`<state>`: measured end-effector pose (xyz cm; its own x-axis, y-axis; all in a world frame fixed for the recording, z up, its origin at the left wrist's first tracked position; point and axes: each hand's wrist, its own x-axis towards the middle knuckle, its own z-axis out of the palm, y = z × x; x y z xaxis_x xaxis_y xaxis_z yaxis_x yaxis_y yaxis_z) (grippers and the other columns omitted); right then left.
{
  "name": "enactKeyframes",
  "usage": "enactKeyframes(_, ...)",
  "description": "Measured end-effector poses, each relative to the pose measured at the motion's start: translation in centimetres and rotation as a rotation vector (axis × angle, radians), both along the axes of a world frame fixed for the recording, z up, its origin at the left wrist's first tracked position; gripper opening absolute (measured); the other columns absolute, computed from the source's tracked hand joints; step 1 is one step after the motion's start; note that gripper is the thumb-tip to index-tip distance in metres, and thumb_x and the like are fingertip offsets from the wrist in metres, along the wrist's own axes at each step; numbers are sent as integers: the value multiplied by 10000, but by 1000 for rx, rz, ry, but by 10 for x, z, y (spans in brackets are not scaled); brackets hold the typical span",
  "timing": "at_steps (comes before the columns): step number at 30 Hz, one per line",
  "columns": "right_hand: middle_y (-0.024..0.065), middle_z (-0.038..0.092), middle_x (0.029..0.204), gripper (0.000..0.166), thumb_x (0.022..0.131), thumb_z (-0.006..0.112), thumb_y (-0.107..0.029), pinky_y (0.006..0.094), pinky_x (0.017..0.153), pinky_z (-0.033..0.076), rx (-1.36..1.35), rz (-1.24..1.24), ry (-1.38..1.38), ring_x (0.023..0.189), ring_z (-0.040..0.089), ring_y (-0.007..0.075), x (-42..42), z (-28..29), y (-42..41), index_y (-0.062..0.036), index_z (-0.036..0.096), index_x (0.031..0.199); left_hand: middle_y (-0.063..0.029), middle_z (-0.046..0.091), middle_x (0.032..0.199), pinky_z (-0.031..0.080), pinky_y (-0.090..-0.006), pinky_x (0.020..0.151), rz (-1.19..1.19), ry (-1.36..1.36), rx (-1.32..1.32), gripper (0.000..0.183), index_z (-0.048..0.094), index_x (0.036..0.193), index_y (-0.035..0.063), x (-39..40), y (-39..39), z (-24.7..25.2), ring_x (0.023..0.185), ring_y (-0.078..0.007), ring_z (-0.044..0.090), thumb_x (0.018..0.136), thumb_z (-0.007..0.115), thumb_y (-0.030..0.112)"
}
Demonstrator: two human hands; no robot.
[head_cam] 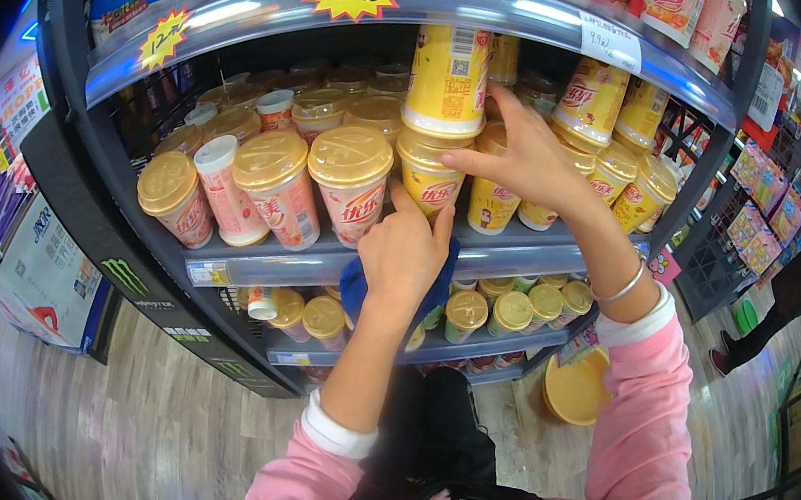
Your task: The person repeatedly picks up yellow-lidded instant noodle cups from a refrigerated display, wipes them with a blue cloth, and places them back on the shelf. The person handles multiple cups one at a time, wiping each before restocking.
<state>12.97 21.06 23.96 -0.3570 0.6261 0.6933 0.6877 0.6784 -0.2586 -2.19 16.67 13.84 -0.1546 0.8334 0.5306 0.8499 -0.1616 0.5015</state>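
Note:
My left hand touches the lower front of a yellow drink cup with a gold lid, and a blue cloth hangs under that palm. On this cup's lid stands another yellow cup, upside down. At the right of the stack is my right hand, fingers spread, the thumb at the lower cup's lid and the other fingers by the upper cup; whether it grips is unclear. Pink cups with gold lids stand to the left, and more yellow cups to the right.
A shelf edge runs beneath the cups; an upper shelf rim with price tags curves above. Smaller lidded cups fill the shelf below. A yellow basin rests on the floor. Another person stands at the far right.

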Motion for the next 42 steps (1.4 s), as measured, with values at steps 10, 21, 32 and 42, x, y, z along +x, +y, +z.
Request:
enactKeyframes(10, 128, 609, 1172, 439, 801, 726, -155, 387, 982, 421, -107, 247, 277, 1112, 568, 316, 49, -127, -140, -30, 584, 1198, -106, 615, 995, 490, -294, 726, -485, -470, -75, 632, 333, 1426, 22, -14, -91, -46, 899, -153, 627, 886, 652, 100)
enactKeyframes(21, 94, 557, 1277, 443, 1001, 526, -284, 331, 983, 446, -1512, 233, 1512, 1165, 537, 167, 34, -326, -234, -19, 443, 1347, -229, 578, 1111, 471, -431, 860, -936, -69, -594, 663, 345, 1447, 99, 15, -137, -137, 997, -399, 574, 884, 658, 256)
enactKeyframes(32, 147, 628, 1106, 367, 840, 718, -177, 359, 892, 480, -476, 22, 507, 1025, 616, 314, 104, -212, -180, -44, 612, 1166, -79, 576, 1203, 379, -299, 1008, -984, -520, -589, 451, 556, 1219, 21, -5, -139, -149, 1142, -182, 532, 778, 645, -13)
enactKeyframes(42, 311, 490, 1318, 872, 779, 772, -390, 437, 1011, 415, 276, -244, 431, 1237, 502, 400, 141, -24, -24, 79, 345, 1377, -58, 584, 1168, 402, -269, 959, -853, -653, -699, 449, 586, 1181, 26, -28, -160, -137, 1096, -144, 535, 744, 652, -51)
